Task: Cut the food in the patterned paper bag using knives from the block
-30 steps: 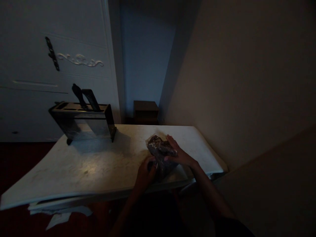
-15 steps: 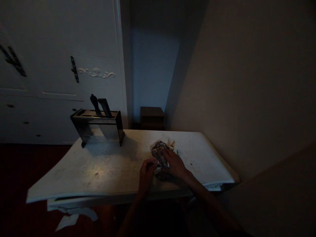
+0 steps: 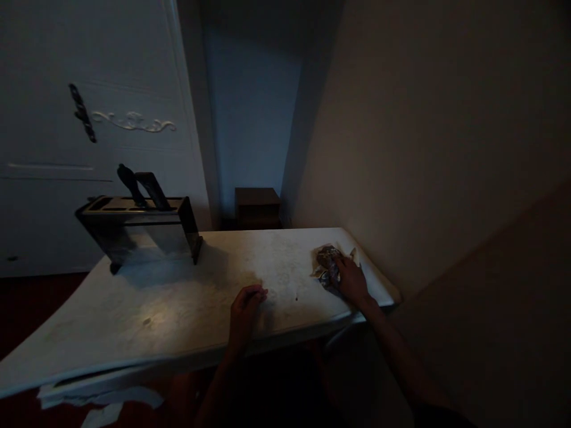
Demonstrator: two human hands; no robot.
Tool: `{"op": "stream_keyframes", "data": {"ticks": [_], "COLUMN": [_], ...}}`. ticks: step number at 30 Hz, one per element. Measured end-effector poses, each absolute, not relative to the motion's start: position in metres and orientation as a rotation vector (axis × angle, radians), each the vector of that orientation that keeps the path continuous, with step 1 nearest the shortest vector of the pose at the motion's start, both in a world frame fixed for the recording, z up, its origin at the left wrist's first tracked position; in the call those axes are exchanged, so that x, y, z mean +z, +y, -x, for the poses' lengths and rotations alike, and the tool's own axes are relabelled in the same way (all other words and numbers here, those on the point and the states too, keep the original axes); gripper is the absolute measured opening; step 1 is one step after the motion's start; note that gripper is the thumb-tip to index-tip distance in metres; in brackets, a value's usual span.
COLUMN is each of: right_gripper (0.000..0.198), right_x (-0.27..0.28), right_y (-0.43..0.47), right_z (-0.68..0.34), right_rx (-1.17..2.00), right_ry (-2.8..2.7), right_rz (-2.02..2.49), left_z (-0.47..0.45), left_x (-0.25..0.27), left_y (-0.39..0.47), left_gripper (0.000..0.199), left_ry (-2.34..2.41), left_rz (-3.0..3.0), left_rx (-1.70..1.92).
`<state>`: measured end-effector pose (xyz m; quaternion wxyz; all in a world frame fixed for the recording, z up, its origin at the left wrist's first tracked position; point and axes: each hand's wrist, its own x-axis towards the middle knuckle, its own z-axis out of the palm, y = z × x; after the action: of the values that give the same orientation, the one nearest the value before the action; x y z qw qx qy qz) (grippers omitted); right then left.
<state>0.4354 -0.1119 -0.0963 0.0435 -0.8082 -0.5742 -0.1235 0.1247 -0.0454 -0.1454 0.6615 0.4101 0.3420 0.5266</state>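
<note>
A crumpled dark cloth (image 3: pixel 329 257) with whitish patterning and pale tan edges lies at the right part of the white table. My right hand (image 3: pixel 352 282) presses down on it, fingers curled into its folds. Part of the cloth is hidden under that hand. My left hand (image 3: pixel 244 306) is nearer the middle of the table, away from the cloth. Its fingers are bent and drawn together at the tips. Whatever may be between them is too small and dark to make out. A tiny dark speck (image 3: pixel 297 298) lies on the surface between the hands.
The white, stained tabletop (image 3: pixel 214 321) ends beside a wall (image 3: pixel 401 148) on the right. A metal knife holder (image 3: pixel 151 241) with two black handles stands at the table's left. Behind are a white cabinet (image 3: pixel 134 71) and a small brown box-like stand (image 3: pixel 257 205). Pale sheets hang below the front edge.
My right hand has moved right along the table with the cloth. My left hand has come away from the cloth. The view has turned to the right.
</note>
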Motion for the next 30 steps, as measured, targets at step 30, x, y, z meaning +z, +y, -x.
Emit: {"op": "stream_keyframes", "data": {"ticks": [30], "right_gripper": [0.104], "right_x": [-0.086], "right_y": [-0.152], "right_z": [-0.512], "right_rx": [-0.404], "right_ry": [-1.346], "right_rz": [2.671], "left_z": [-0.103], "left_x": [-0.137], "left_y": [-0.04], "left_gripper": [0.03], "left_ry": [0.836], "left_rz": [-1.01], "left_rx": [1.148]}}
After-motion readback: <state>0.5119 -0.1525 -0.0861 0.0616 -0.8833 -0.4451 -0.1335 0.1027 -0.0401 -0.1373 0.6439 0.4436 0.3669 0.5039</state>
